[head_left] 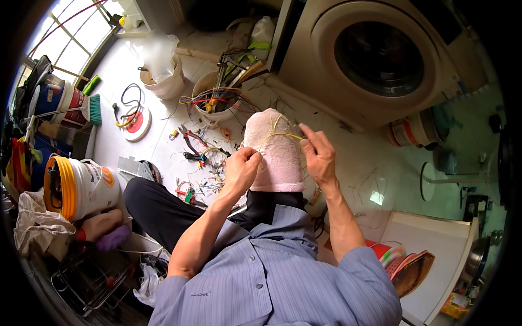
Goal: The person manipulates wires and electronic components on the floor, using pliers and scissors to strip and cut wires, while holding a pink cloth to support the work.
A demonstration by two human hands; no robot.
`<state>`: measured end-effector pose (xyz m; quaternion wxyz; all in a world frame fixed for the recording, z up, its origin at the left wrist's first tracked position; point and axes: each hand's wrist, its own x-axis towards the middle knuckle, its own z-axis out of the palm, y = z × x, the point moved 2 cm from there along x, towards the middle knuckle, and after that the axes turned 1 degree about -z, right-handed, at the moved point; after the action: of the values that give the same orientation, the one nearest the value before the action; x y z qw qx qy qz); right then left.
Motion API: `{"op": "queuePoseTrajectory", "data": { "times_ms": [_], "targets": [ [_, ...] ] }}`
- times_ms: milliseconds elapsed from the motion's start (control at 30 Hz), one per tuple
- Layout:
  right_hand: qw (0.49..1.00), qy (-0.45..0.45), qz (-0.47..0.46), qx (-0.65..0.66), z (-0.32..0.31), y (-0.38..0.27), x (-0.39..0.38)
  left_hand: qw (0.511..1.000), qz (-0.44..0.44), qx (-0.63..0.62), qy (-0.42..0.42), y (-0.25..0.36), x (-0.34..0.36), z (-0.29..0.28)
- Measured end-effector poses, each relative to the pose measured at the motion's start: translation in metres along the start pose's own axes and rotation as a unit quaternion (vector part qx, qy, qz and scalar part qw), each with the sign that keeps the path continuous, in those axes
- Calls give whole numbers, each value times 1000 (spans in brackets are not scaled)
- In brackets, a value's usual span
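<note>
One yellow wire point(283, 134) over one pink cloth point(280, 171) on knee. Two hands: left hand point(243, 169) pinching wire; right hand point(319, 156) at other end, grip unclear. Two buckets point(168, 85) beyond; washing machine point(321, 81) behind.

Pale floor point(342, 157), bright gridded window point(68, 41), washing machine point(375, 54)

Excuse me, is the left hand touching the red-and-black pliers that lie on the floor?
Apart. The head view shows it: floor and wire scraps are visible between the left hand and the pliers.
</note>
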<state>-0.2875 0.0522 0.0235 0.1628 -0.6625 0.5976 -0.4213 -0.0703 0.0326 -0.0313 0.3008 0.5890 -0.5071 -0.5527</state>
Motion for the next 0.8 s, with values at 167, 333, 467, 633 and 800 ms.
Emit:
{"op": "queuePoseTrajectory", "data": {
  "times_ms": [167,333,467,633,800],
  "targets": [
    [992,-68,-55,-89,19,-5,-14,987,88,120,56,-3,7,11],
    [981,-109,-93,-129,27,-9,-18,967,146,200,61,14,-2,10],
    [980,-102,-90,-147,29,-6,-18,962,151,227,35,21,-6,7],
    [978,-101,-81,-163,31,-6,-19,953,190,230,47,14,-12,-2],
    [972,-95,-107,-188,33,-8,-20,966,179,181,45,0,-14,-2]
  ]
}}
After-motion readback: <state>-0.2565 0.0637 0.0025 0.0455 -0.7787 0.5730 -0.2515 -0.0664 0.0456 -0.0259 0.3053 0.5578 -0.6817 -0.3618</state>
